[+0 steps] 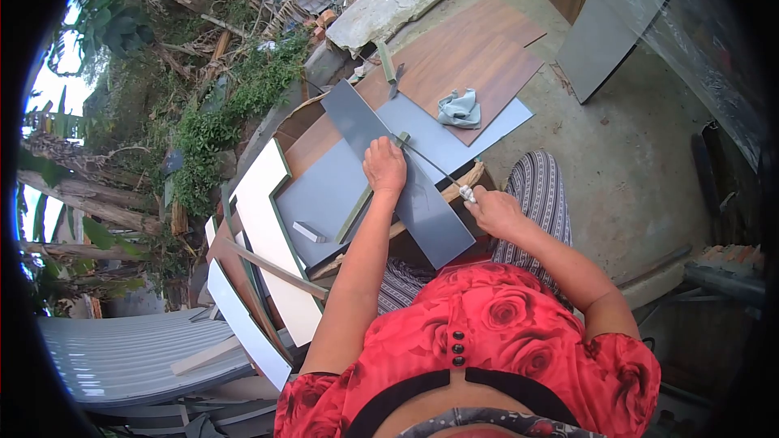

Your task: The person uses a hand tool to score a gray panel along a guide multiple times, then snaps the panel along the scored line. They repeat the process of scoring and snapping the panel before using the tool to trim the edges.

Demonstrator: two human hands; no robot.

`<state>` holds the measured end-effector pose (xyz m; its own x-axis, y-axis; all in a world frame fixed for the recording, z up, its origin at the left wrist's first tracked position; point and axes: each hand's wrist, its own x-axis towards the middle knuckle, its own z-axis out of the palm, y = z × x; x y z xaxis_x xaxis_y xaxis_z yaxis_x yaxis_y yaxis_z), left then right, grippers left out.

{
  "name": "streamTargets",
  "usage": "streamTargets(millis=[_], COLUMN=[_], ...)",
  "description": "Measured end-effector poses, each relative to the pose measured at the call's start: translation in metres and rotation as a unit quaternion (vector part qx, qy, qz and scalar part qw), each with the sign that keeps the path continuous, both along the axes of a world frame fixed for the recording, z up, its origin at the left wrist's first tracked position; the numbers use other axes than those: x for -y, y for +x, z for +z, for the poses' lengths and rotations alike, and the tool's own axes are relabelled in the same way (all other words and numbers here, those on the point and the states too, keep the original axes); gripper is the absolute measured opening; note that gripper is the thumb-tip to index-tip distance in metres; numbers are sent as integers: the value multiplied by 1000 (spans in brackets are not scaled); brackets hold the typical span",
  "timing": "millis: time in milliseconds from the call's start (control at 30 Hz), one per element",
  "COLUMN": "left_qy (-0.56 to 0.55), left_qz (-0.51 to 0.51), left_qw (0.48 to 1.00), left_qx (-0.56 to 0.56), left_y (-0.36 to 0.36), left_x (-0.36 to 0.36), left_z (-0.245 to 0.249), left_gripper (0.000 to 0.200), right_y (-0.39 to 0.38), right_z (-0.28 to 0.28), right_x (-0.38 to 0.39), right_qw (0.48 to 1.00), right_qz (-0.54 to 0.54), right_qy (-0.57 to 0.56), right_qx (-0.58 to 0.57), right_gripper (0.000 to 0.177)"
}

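Red rose-print fabric of the person's short-sleeved shirt (495, 316) lies nearest the camera, with the patterned trouser legs (540, 186) beyond it. Past the knees, a long, dark grey rectangular board (438, 231) lies slantwise over a light grey flat panel (324, 195); what carries the stack is mostly hidden.

The left hand (385, 165) is curled down over a narrow, green-edged strip (355, 215), holding it crosswise against the dark board. The right hand (497, 212) is clenched around the whitish handle of a long, thin metal tool (434, 165), whose far end meets the strip near the board's edge. The exact contact is too small to tell.

Judging by this pose, the step in hand is working the tool at the strip, with the strip perhaps serving as a guide. A further stroke would call for firm pressure from the left hand, fingers clear of the tool's line, and an even pull from the right.

A small white block (309, 232) rests on the light grey panel, left of the strip; a crumpled pale blue cloth (460, 109) lies on a brown wood-grain panel (462, 49) farther off.
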<state>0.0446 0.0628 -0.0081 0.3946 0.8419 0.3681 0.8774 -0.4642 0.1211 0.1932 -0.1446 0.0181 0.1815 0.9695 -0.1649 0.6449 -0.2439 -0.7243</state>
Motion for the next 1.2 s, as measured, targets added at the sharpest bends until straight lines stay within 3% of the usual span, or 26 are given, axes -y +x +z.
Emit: streamTargets(millis=[67,133,200,233,267,433,700,1200], left_qy=[-16,-23,-28,-22,-18,-5,-28,-46], left_qz=[0,-1,-3,-1,2,-16,-21,-6], left_qw=[1000,999,999,1000,1000,1000,999,999], left_qx=[22,24,26,20,13,16,5,9], left_y=[0,-1,0,1,0,-1,0,3], left_x=[0,-1,-2,-1,1,2,11,12], left_z=[1,2,3,3,2,0,1,4], left_gripper=[14,13,13,13,12,12,14,14], right_y=[9,25,32,28,25,29,-7,-14], right_z=[20,54,54,55,56,62,0,-1], right_x=[-9,-17,-13,-7,-4,-8,-45,-54], right_qw=[999,934,938,989,996,996,998,998], right_qz=[9,36,29,-13,-53,-52,5,13], right_qy=[4,-196,-185,-62,61,71,61,55], right_qx=[-31,-295,-293,-134,29,9,3,22], right_gripper=[29,30,31,31,31,31,33,33])
